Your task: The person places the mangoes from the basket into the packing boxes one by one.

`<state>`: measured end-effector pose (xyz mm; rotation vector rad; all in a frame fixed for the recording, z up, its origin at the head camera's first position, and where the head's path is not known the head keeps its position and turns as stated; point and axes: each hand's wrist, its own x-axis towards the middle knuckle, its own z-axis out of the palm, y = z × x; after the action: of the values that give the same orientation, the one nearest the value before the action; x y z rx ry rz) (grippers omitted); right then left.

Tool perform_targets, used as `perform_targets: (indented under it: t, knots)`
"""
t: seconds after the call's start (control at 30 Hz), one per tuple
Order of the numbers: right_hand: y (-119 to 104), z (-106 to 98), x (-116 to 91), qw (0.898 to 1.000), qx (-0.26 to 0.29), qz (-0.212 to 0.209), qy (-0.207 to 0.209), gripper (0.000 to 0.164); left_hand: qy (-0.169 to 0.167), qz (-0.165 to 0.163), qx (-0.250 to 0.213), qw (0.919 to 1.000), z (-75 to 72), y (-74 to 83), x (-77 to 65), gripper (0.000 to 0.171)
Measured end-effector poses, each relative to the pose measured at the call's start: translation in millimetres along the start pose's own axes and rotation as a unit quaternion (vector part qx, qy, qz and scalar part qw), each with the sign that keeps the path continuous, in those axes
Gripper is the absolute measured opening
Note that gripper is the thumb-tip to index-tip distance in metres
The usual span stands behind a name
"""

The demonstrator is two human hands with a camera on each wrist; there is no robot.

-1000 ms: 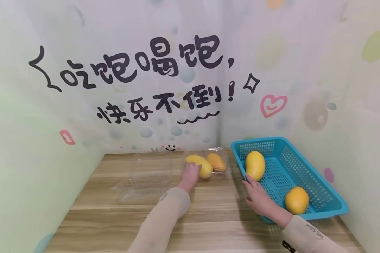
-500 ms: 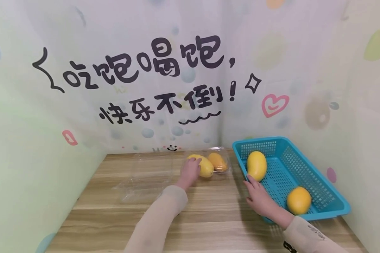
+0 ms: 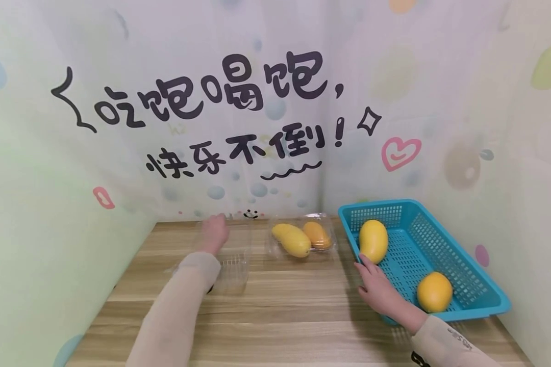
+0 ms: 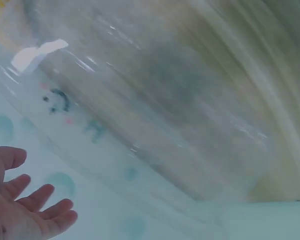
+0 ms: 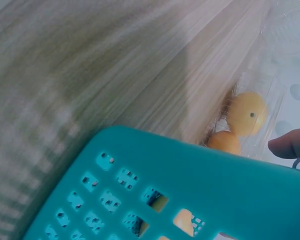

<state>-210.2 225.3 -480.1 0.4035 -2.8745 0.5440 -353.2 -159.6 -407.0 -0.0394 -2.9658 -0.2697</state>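
Note:
In the head view my left hand (image 3: pixel 214 234) is over an open clear plastic clamshell box (image 3: pixel 234 270) at the back left. Its fingers are spread apart and hold nothing in the left wrist view, with clear plastic beside them. Two mangoes, a long yellow mango (image 3: pixel 296 241) and a smaller orange one (image 3: pixel 317 235), lie in a second clear tray (image 3: pixel 331 248). My right hand (image 3: pixel 378 289) rests with extended fingers at the left rim of a blue basket (image 3: pixel 479 272), just below a yellow mango (image 3: pixel 373 240) inside it.
A round orange-yellow fruit (image 3: pixel 434 291) lies in the basket's near part. Everything stands on a wood-grain table (image 3: pixel 298 326). A printed wall cloth (image 3: pixel 349 173) rises directly behind the boxes, and side cloths close in at left and right.
My left hand has come off the long yellow mango and moved left, over the open clamshell box. The mango stays in its tray. My right hand keeps its place at the basket rim.

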Motion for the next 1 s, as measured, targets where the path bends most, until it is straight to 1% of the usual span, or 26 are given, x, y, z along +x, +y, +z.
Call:
perform_targets:
  t: [0.07, 0.17, 0.2, 0.23, 0.27, 0.33, 0.4, 0.43, 0.5, 0.53, 0.6, 0.67, 0.73, 0.8, 0.83, 0.9, 1.0]
  knots:
    - [0.7, 0.7, -0.3, 1.0, 0.0, 0.0, 0.0, 0.051, -0.036, -0.036, 0.002, 0.9987, -2.1, -21.4, -5.2, 0.02]
    - [0.9, 0.5, -0.4, 1.0, 0.002, 0.0, 0.001, 0.051, -0.095, -0.085, -0.019, 0.9917, -2.6, -48.6, -17.1, 0.03]
    - [0.8, 0.2, -0.1, 1.0, 0.003, -0.001, 0.002, 0.051, -0.108, -0.096, -0.028, 0.9891, -1.5, -56.6, -21.9, 0.032]
    - [0.8, 0.0, 0.1, 1.0, 0.003, -0.001, 0.003, 0.051, -0.12, -0.097, -0.034, 0.9875, -0.8, -63.7, -27.0, 0.034]
    - [0.6, -0.4, 0.3, 1.0, 0.004, -0.001, 0.004, 0.051, -0.124, -0.094, -0.043, 0.9868, 0.2, -69.9, -31.9, 0.035]
    - [0.4, -0.9, 0.7, 1.0, 0.006, 0.0, 0.004, 0.05, -0.114, -0.084, -0.064, 0.9879, 4.5, -81.5, -40.9, 0.033]
    - [0.5, -1.3, 1.1, 1.0, 0.007, 0.001, 0.004, 0.05, -0.1, -0.063, -0.076, 0.9901, 9.9, -89.8, -49.1, 0.032]
    - [0.5, -1.4, 1.0, 1.0, 0.007, 0.002, 0.004, 0.05, -0.093, -0.058, -0.086, 0.9902, 13.1, -93.1, -52.7, 0.035]
    - [0.6, -1.3, 0.9, 1.0, 0.008, 0.003, 0.003, 0.049, -0.091, -0.054, -0.105, 0.9888, 20.7, -98.9, -57.7, 0.039]
    - [0.8, -1.1, 1.0, 1.0, 0.009, 0.003, 0.002, 0.049, -0.096, -0.059, -0.115, 0.987, 24.9, -101.7, -59.7, 0.042]
    - [0.7, -0.6, 0.9, 1.0, 0.011, 0.003, 0.002, 0.049, -0.108, -0.071, -0.147, 0.9807, 32.0, -106.2, -62.3, 0.047]
    - [0.4, -0.3, 1.0, 1.0, 0.016, 0.005, 0.001, 0.049, -0.123, -0.086, -0.181, 0.972, 38.0, -110.5, -64.1, 0.053]
    - [0.0, -0.2, 1.0, 1.0, 0.021, 0.008, -0.001, 0.049, -0.128, -0.093, -0.218, 0.9631, 43.5, -114.8, -66.1, 0.056]
    - [-0.6, -0.7, 0.9, 1.0, 0.024, 0.01, -0.002, 0.049, -0.12, -0.102, -0.254, 0.9543, 47.8, -118.3, -68.5, 0.056]
    - [-0.9, -0.9, 0.8, 1.0, 0.025, 0.011, -0.002, 0.049, -0.111, -0.106, -0.265, 0.9518, 49.9, -119.8, -69.6, 0.055]
    - [-1.7, -1.6, 0.6, 1.0, 0.026, 0.011, -0.002, 0.048, -0.089, -0.116, -0.285, 0.9475, 53.9, -122.8, -72.0, 0.051]
    - [-2.4, -2.5, 0.3, 1.0, 0.027, 0.012, 0.0, 0.048, -0.054, -0.127, -0.297, 0.9449, 58.8, -125.5, -75.6, 0.047]
